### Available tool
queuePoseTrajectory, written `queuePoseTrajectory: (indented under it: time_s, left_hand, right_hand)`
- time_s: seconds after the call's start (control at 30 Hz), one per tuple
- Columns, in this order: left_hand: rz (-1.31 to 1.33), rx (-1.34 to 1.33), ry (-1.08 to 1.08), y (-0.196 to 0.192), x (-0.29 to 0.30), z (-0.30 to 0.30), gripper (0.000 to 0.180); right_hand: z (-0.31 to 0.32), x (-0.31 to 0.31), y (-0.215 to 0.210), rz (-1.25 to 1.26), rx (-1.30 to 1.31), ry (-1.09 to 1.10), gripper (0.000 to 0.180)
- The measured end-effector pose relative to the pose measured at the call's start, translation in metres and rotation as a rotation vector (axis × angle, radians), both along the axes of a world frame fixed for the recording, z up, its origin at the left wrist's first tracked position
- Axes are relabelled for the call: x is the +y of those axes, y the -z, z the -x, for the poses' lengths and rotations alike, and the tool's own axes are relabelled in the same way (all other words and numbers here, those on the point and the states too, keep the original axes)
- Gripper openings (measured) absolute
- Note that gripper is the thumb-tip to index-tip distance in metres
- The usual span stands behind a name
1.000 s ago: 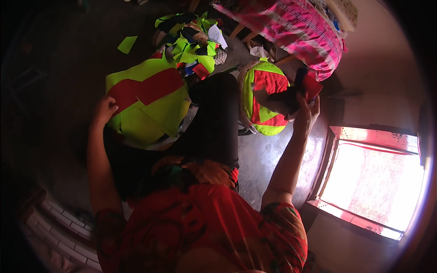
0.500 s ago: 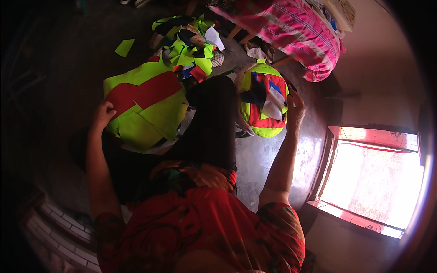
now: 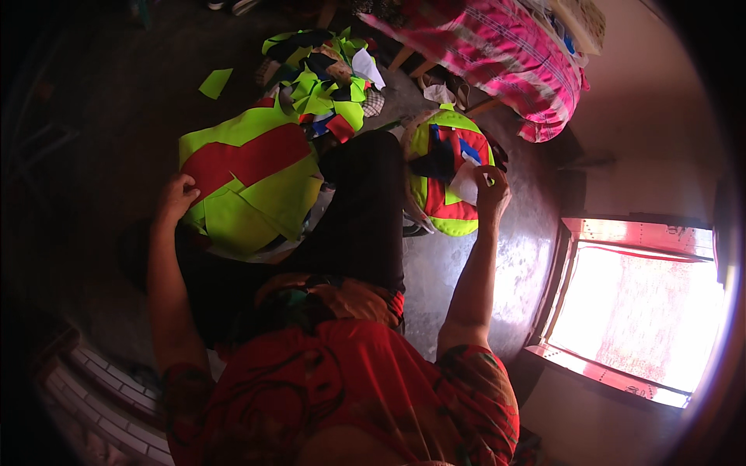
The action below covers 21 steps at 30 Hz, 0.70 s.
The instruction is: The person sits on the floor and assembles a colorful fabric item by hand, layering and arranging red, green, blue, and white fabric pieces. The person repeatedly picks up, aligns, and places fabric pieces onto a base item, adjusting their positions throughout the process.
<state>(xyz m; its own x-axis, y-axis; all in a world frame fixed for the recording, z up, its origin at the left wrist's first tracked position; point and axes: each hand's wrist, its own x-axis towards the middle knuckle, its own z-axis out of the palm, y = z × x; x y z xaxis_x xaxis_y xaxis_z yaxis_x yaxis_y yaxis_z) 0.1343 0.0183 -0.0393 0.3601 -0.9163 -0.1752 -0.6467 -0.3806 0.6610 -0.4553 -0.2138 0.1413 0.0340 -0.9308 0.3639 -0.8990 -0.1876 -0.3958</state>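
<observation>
over the floor (image 3: 443,272), through my one head view, i saw two bare hands, set well apart. the left hand (image 3: 179,200) had its thumb and fingers pinched together on the left end of one red band (image 3: 249,159). that band lay across one big yellow-green cloth (image 3: 264,206), left of the person's one raised dark knee (image 3: 365,182); i could not count the cloth's layers. the right hand (image 3: 493,190) was curled, fingertips bent in, at the right side of one round cushion (image 3: 456,226). just at those fingertips was one white scrap (image 3: 465,186); i could not tell whether they gripped it. the cushion, red and yellow-green, sat to the right of the knee and also bore one black scrap (image 3: 434,161) and some blue bits (image 3: 469,151). beyond the knee i counted one heap (image 3: 315,97) of scraps, too jumbled to number, and one lone yellow-green scrap (image 3: 216,83) to its left. one pink plaid cloth (image 3: 497,62) draped at the far right, and one window (image 3: 629,311) glared nearer, on the right.
</observation>
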Motion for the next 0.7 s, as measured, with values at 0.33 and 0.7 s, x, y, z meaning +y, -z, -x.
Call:
queuePoseTrajectory:
  time_s: [0.33,0.7]
  left_hand:
    - [0.112,-0.134,-0.074,-0.02,-0.007,0.009,0.022]
    - [0.161,0.792,-0.033,-0.112,-0.024,0.118,0.044]
  right_hand:
    - [-0.047,0.012,-0.04,-0.038,-1.072,-0.387,0.029]
    - [-0.238,0.08,0.046,-1.401,-1.775,-0.747,0.052]
